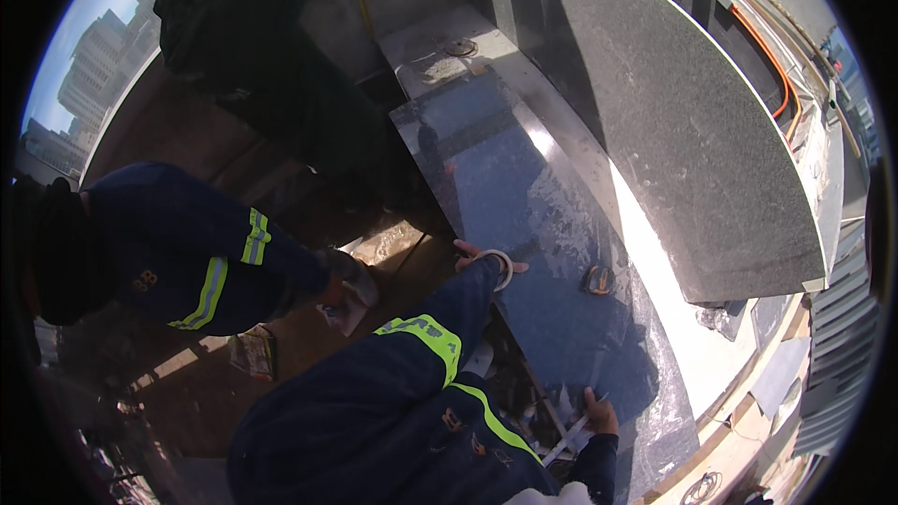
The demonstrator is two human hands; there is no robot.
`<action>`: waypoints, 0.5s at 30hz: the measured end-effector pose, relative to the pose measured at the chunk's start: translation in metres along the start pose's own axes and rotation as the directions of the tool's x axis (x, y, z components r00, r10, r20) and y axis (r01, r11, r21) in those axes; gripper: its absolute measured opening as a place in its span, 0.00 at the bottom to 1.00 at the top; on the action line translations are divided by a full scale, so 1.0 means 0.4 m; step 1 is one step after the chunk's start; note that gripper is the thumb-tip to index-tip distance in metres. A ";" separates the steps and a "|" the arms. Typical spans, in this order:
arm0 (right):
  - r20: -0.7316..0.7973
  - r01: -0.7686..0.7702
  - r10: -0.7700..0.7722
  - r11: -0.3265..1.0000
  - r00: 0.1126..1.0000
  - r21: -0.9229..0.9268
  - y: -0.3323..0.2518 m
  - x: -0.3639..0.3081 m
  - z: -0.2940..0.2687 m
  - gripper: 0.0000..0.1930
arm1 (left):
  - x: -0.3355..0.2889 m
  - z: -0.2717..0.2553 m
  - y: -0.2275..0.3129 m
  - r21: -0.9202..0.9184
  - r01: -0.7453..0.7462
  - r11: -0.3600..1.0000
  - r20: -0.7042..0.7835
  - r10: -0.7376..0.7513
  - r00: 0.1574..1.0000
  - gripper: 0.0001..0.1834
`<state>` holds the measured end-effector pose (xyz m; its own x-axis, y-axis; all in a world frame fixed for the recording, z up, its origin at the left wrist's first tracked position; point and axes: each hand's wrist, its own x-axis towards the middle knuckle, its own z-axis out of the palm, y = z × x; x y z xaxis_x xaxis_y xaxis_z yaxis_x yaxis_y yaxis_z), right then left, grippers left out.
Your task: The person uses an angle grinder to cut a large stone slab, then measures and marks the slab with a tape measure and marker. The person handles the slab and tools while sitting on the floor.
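Observation:
A large dark grey stone-like slab (510, 178), dusty and wet-looking in patches, lies in front of me. My left hand (475, 257) rests at its left edge with the fingers spread and nothing in them. A pale ring, like a roll of tape (505, 271), hangs around that wrist. At the nearer end of the slab, my right hand (601, 413) is closed around a thin light-coloured stick (567, 438), which slants across the left edge. An orange and black tape measure (598, 281) sits on the slab between and beyond my hands.
To the left, a co-worker in a dark blue jacket (168, 243) bends over with a hand (351, 295) low down. Another person in dark clothes (253, 65) stands behind. A tall curved grey panel (655, 122) rises at right. A drain-like round fitting (461, 48) is at the far end.

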<state>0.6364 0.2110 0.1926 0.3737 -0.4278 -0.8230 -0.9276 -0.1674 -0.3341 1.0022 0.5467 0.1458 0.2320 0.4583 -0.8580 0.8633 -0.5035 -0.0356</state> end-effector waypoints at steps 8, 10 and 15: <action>0.050 -0.005 0.007 0.999 0.999 -0.053 -0.017 0.027 0.002 0.40 | 0.099 0.003 0.016 0.132 0.054 0.990 0.080 -0.065 0.995 1.04; 0.053 -0.044 0.047 0.998 0.997 -0.043 0.001 0.011 -0.008 0.39 | 0.089 0.043 0.012 0.125 0.085 0.988 0.091 -0.097 0.991 0.99; 0.048 -0.018 0.015 0.998 0.999 0.056 0.032 -0.013 -0.017 0.37 | 0.035 0.050 0.009 -0.186 0.133 0.973 0.133 -0.109 0.985 0.95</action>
<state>0.6225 0.2051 0.1956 0.3593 -0.3877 -0.8489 -0.9323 -0.1093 -0.3447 0.9997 0.5366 0.1233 0.0747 0.4094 -0.9093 0.9547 -0.2927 -0.0533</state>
